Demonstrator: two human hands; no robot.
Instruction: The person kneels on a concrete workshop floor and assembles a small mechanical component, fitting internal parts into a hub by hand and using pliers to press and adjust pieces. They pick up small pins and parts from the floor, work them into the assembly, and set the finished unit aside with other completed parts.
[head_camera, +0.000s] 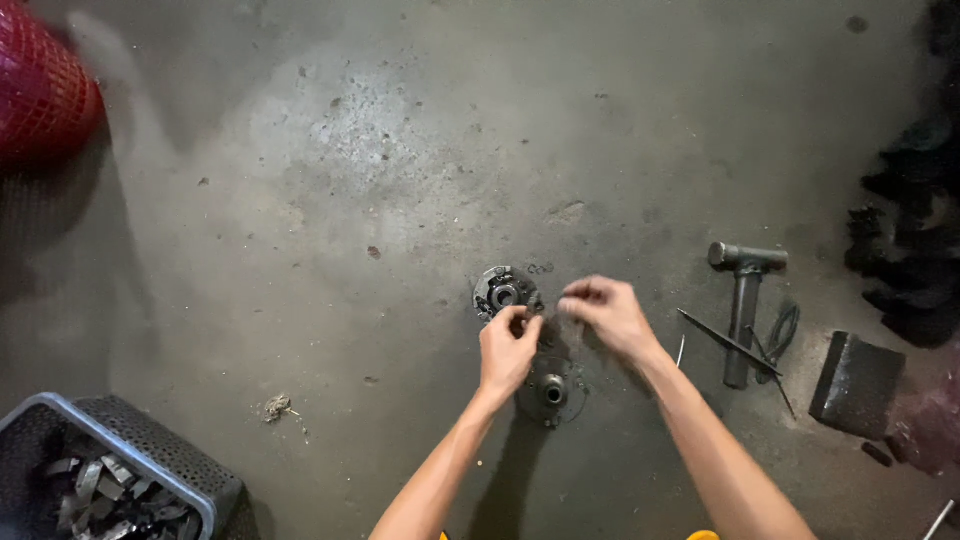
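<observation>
**Operator:** Concrete floor (330, 150), grey and stained, fills my view, and I work crouched over it. My left hand (508, 350) has its fingertips pinched together at the lower edge of a round metal hub (502, 292) that lies flat on the floor. Whether it grips a small piece there, I cannot tell.

**Observer:** And your right?

**Operator:** My right hand (605, 312) hovers just beside the hub, fingers curled and pinched too; anything between them is too small to see. The hands are close but not touching.

**Observer:** What is under your wrists?

**Operator:** A dark disc with a centre boss (552, 390), flat on the floor just below my left hand, near enough to reach, I judge.

**Observer:** Tools?

**Operator:** To my right lie a hammer (742, 300), a thin rod (730, 343) crossing its handle, a loop of cord (785, 328) and a dark block (857, 385), all within arm's reach. A grey basket of metal scraps (130, 480) sits far left, a red mesh object (40, 90) at the upper corner.
</observation>
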